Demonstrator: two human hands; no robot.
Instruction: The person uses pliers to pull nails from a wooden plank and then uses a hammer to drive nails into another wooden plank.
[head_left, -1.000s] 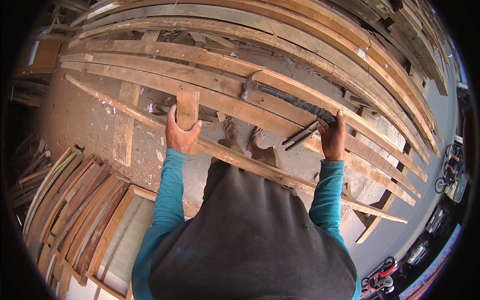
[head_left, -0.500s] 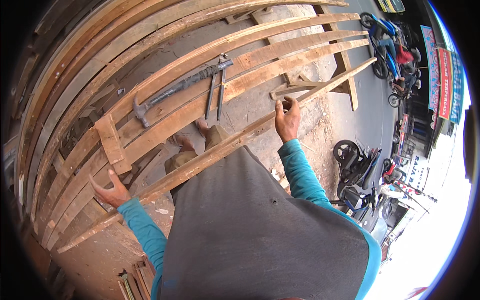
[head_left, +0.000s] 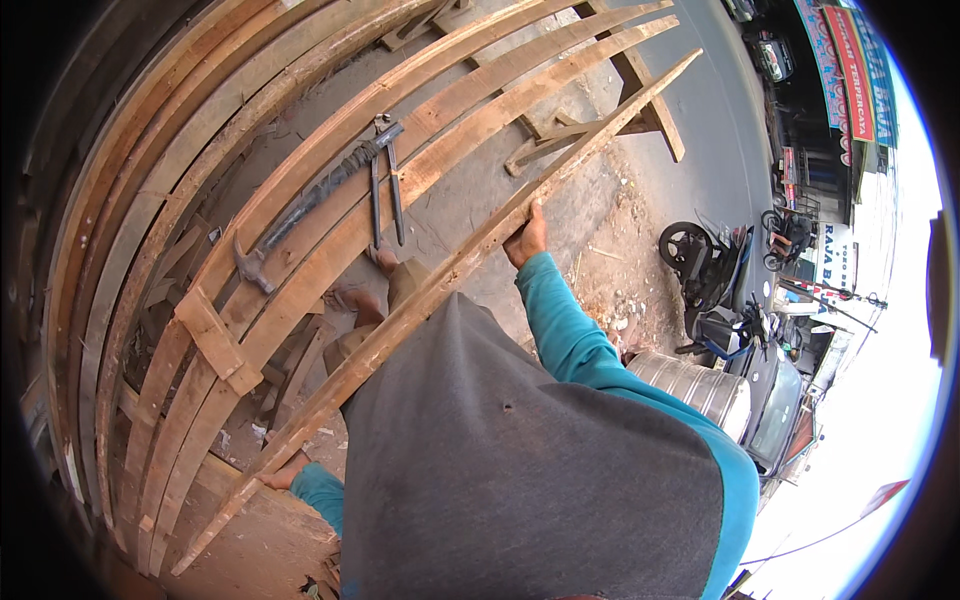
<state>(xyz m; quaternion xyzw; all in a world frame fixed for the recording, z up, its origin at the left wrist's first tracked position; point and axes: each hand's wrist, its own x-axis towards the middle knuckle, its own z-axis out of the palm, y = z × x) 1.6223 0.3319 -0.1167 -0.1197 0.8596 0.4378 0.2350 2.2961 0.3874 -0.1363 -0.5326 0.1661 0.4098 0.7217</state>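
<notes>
A long, narrow wooden plank point(head_left: 400, 318) lies diagonally in front of my body, from the lower left to the upper right. My right hand point(head_left: 530, 238) grips its right half from below, the fingers curled behind it and the thumb up along the near edge. Close to the lower left end, my left hand point(head_left: 287, 472) holds the same plank, its fingers mostly hidden behind the wood. Beyond it, a claw hammer point(head_left: 310, 207) and a pair of long-handled pincers point(head_left: 386, 175) rest on boards laid side by side. A short wood block point(head_left: 216, 340) lies across those boards.
More long boards point(head_left: 190, 190) are stacked at the far left. A wooden trestle point(head_left: 648, 105) supports the far ends. At the right are a metal drum point(head_left: 695, 388), a parked motorcycle point(head_left: 700, 265) and a road point(head_left: 725, 150). My bare feet point(head_left: 355, 303) are under the boards.
Both hands, spread or loosely curled beside the plank before, have closed on it. The left hand has moved down to the plank. My view has turned, and the plank sits steeper across it.
</notes>
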